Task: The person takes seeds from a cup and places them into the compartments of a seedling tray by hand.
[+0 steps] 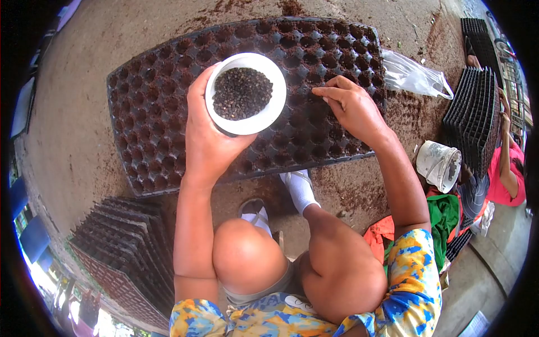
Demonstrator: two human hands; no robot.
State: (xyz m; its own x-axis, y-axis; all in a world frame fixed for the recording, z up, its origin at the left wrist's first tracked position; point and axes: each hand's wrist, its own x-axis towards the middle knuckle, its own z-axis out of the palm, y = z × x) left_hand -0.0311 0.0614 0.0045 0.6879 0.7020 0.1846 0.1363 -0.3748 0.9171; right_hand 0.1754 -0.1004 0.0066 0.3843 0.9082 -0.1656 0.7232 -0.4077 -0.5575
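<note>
You have bare ground (73, 112) running along the far and left edges of the black tray (328, 159), while your knees and feet crowd its near edge. At its right end, a clear plastic bag (412, 76) lies just beside the rim; beyond that, a whitish bucket (435, 163) and a stack of ribbed trays (471, 115) narrow the room on that side. Another stack (120, 247) stands low on your left.

Your hands are apart. Your left hand (210, 135) is wrapped around the side of the white cup (279, 92), above the tray's middle, its round mouth turned up towards you. Your right hand (352, 106) is over the tray to the right of the cup, thumb and forefinger drawn close; you cannot tell whether anything sits between them.

The cup is smooth and pale, partly filled with small, roundish dark grains (242, 92). The tray is dark with rows of round cells, and crumbly reddish-brown soil clings in and around them.
</note>
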